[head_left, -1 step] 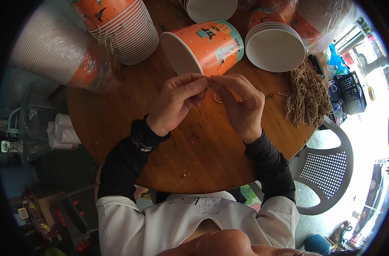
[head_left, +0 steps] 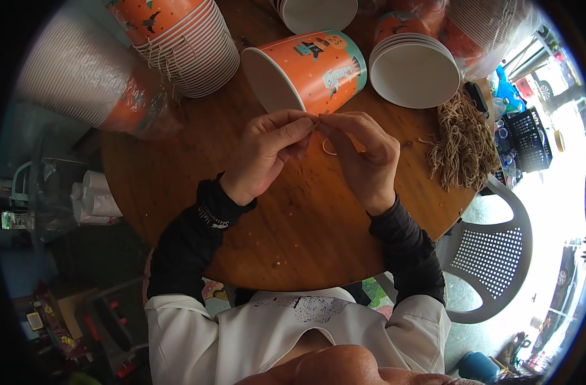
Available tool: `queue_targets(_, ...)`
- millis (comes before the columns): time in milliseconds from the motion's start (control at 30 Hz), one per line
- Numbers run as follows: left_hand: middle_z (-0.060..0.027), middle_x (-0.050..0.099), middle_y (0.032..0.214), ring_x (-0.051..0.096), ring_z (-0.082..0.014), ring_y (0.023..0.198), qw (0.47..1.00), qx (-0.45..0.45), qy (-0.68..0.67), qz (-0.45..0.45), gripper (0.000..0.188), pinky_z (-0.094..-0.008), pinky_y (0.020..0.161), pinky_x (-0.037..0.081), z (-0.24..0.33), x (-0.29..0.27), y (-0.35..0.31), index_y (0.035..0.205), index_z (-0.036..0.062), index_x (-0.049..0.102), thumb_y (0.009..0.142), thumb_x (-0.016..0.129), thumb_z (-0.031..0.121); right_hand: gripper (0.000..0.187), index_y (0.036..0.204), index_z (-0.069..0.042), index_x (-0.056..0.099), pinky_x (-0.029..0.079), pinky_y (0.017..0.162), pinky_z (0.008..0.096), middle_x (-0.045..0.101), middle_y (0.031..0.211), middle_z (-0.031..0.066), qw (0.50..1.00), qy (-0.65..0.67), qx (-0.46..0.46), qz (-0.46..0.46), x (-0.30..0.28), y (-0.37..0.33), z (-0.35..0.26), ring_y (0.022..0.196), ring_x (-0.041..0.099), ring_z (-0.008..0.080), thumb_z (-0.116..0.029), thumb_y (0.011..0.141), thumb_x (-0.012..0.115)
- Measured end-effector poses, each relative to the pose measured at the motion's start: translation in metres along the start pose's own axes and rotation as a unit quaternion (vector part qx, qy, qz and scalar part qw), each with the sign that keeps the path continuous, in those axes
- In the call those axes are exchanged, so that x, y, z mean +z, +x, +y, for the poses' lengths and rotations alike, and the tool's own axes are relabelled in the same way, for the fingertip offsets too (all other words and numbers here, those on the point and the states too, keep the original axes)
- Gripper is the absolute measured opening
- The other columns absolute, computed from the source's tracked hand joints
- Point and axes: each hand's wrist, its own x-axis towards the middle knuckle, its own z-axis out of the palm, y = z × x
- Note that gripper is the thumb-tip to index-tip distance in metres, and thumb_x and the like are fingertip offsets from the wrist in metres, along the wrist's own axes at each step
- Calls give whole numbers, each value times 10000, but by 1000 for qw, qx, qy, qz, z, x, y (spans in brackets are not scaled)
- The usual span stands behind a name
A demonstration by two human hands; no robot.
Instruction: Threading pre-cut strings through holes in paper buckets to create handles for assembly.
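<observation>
My left hand (head_left: 271,151) and my right hand (head_left: 365,154) meet above the table, fingertips pinched together around a thin piece of cord. Part of the cord (head_left: 329,148) hangs as a pale loop beside my right fingers; the rest is hidden by the fingers. Just beyond my fingertips, an orange paper bucket (head_left: 309,70) with teal trim and printed figures lies on its side, its white mouth facing left. To the right of my right hand lies a bundle of tan cord (head_left: 465,144).
A tall stack of orange buckets (head_left: 190,48), with cords along their rims, stands at the far left beside a plastic-wrapped stack (head_left: 81,74). More nested buckets (head_left: 416,74) lie far right. The round wooden table (head_left: 293,250) has a grey chair (head_left: 489,256) at its right.
</observation>
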Motion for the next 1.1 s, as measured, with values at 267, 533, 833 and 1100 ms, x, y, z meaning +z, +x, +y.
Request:
queue_targets(267,5,656,897,553,-27,762,992,86,88,-10,155,-183,654,435,-1,1,-1,1036,13,673,941,625,126,92,941,3,667,517,711,264,691,854,85,992,71,106,0,-4,3,-2,785,662,152,22,852,657)
queue_targets(533,-20,664,911,599,-42,837,988,83,126,27,142,-179,777,495,0,2,-1,1026,-9,668,908,665,69,82,954,12,648,512,732,260,689,849,72,990,65,122,-1,-5,3,0,796,655,126,-7,874,646)
queue_targets(833,55,599,746,517,0,681,958,156,233,65,100,-150,619,419,-7,4,0,947,-14,666,904,679,76,73,936,7,600,478,552,239,669,813,50,975,103,195,3,-11,6,-1,663,610,91,-63,934,577)
queue_targets(1100,19,654,773,553,-9,662,870,261,414,51,170,-168,583,438,-6,8,-2,1058,3,675,889,665,14,87,988,-9,546,465,507,252,619,718,41,928,199,311,-54,-11,6,-21,546,550,85,-88,983,509)
